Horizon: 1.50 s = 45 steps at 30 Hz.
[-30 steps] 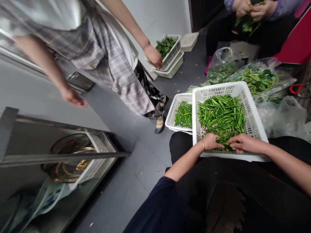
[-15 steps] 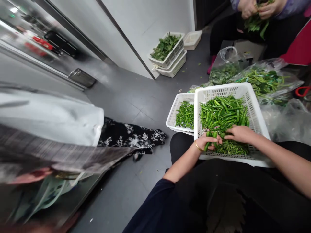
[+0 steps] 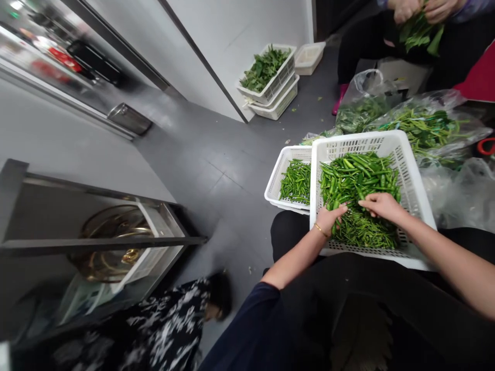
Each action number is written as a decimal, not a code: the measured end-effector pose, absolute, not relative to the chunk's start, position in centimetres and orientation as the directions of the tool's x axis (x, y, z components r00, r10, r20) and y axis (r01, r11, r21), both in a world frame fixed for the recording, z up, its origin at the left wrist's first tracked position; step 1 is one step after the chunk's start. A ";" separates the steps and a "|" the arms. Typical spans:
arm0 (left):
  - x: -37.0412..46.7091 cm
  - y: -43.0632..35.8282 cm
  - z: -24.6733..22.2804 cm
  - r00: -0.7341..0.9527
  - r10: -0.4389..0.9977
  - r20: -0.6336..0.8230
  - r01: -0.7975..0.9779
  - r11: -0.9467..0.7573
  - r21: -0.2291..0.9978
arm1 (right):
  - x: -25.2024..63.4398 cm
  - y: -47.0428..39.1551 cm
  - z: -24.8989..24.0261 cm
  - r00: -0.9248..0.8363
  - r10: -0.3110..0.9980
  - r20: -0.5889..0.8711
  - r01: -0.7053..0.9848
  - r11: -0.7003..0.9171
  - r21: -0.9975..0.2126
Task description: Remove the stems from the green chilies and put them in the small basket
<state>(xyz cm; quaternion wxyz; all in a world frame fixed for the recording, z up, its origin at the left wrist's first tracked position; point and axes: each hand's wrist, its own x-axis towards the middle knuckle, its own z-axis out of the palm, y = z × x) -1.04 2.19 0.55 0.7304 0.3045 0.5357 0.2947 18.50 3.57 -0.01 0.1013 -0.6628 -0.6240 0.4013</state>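
Note:
On my lap rests a white slotted plastic basket [image 3: 419, 206]. Whole green chilli peppers [image 3: 358, 172] fill its far part, and a heap of thin green stems [image 3: 365, 230] lies in the near part. My left hand [image 3: 328, 219], a gold bangle at its wrist, is closed round a few chilli peppers over the basket's left side. A few centimetres to the right, my right hand [image 3: 382, 207] pinches at the end of one chilli pepper, its fingertips partly hiding the grip.
A smaller white basket [image 3: 273, 188] of green chillies stands left of mine. Plastic bags of leafy greens [image 3: 421, 129] lie beyond, near a co-worker's hands [image 3: 421, 10] holding greens. Stacked baskets [image 3: 276, 93] stand by the wall. A passer-by in patterned trousers [image 3: 166, 324] is at lower left, beside a metal rack [image 3: 96, 245].
The passer-by has moved from mid-left to the lower left, uncovering the rack. My right hand has come up from among the peppers into a pinch; my left hand has turned slightly, fewer peppers showing.

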 end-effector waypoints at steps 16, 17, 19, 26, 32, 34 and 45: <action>-1.5 1.3 1.6 0.567 0.735 -0.372 0.031 0.432 0.901 | 17.2 0.5 3.2 -0.382 0.859 -0.340 0.648 -0.013 -0.761; -1.5 1.2 1.5 0.562 0.716 -0.413 0.034 0.479 0.877 | 16.9 0.4 3.0 -0.350 0.898 -0.265 0.716 0.074 -0.694; -1.4 1.2 1.2 0.538 0.667 -0.516 0.027 0.598 0.801 | 16.4 0.7 2.5 -0.308 0.941 -0.138 0.852 0.208 -0.481; -1.3 1.8 0.6 0.382 0.704 -0.598 -0.110 0.677 0.728 | 14.0 7.0 0.4 -0.175 0.966 -0.190 0.974 0.142 -0.179; -1.4 1.7 0.9 0.293 0.748 -0.595 -0.117 0.646 0.755 | 14.3 9.9 -1.0 -0.190 0.979 -0.073 0.941 0.161 -0.298; -1.5 1.8 0.9 0.256 0.773 -0.581 -0.116 0.621 0.775 | 15.8 9.0 -0.1 -0.148 0.989 -0.017 0.896 0.127 -0.425; -1.3 1.4 1.4 0.549 0.714 -0.434 -0.159 0.599 0.784 | 16.7 1.2 5.4 -0.275 0.873 -0.403 0.212 -0.354 -0.911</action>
